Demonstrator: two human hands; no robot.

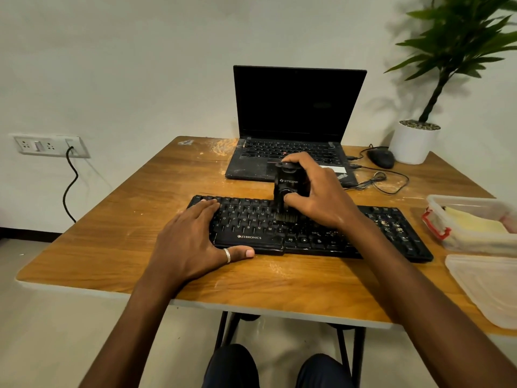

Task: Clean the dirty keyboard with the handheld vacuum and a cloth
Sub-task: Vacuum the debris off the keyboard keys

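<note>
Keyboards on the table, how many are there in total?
2. The black Zebronics keyboard lies nearest the camera, under the handheld vacuum; the laptop's built-in keyboard is behind it. None seems hidden.

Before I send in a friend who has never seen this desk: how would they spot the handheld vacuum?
On the wooden table, find the black keyboard in front of the open laptop. The handheld vacuum stands upright on its middle keys, gripped by the right hand. Unlike the low, rounded mouse near the plant pot, it is a black tube with bristles at its foot.
</note>
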